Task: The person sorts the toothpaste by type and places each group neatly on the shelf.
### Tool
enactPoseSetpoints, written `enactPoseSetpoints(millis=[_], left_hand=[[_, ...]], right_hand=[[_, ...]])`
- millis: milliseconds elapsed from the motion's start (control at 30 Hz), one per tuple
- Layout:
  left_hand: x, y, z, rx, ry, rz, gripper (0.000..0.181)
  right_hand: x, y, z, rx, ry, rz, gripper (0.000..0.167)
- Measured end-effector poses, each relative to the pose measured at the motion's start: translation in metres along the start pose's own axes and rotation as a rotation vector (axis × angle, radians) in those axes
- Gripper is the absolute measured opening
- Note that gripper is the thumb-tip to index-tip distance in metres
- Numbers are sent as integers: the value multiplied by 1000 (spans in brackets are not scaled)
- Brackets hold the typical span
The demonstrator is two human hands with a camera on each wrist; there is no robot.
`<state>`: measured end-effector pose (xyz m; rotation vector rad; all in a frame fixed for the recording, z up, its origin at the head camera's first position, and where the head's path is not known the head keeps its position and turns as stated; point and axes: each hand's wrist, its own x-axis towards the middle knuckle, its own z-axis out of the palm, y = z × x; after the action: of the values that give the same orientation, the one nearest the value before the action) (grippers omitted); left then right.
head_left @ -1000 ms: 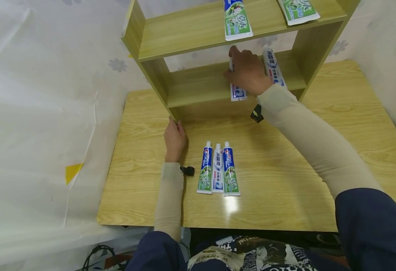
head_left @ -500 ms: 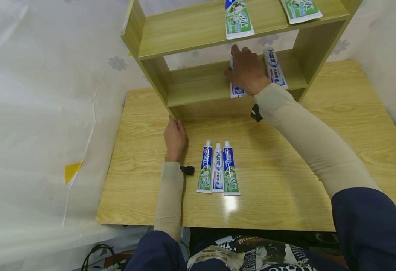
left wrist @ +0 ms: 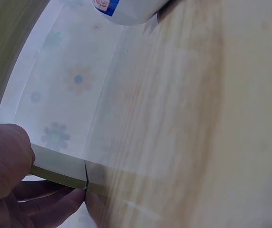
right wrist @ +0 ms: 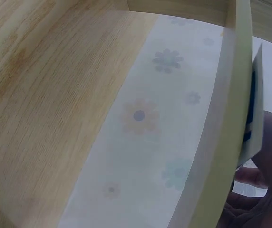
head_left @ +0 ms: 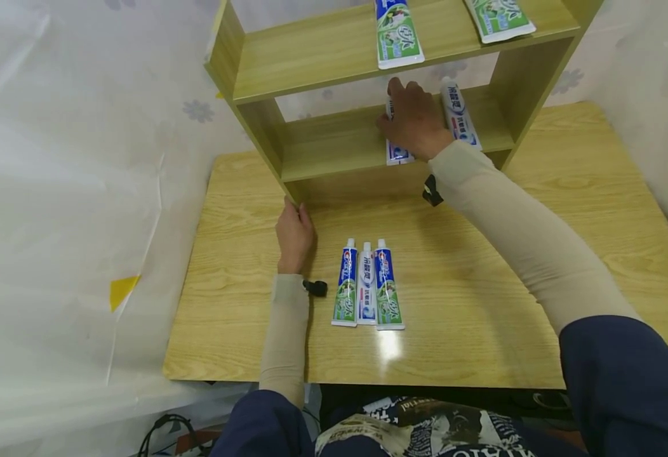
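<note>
My right hand holds a white and blue toothpaste tube on the lower shelf, covering most of it. The tube's flat end juts slightly past the shelf's front edge, as the right wrist view also shows. A second white tube lies to the right of the hand. My left hand grips the bottom of the left side panel of the wooden shelf unit; in the left wrist view the panel edge sits between thumb and fingers.
Two blue and green toothpaste tubes lie on the upper shelf. On the table, two blue and green tubes flank a white tube. Plastic-covered walls stand around the table.
The white tube under my right hand has slid slightly back on the lower shelf along with the hand. My left hand keeps its place on the panel.
</note>
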<state>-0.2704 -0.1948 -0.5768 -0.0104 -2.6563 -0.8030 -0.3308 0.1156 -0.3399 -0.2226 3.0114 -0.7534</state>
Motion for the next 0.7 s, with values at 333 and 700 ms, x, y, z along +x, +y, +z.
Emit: enactPoseSetpoints(millis=[333,700], left_hand=[[-1,-4,3,-9,-11,-9,48],[-2,4,-3,-21,4,-13,41]], right_hand=[[0,1,2,16,-11,-5,63],[-13,-1,-1,72,10,54,71]])
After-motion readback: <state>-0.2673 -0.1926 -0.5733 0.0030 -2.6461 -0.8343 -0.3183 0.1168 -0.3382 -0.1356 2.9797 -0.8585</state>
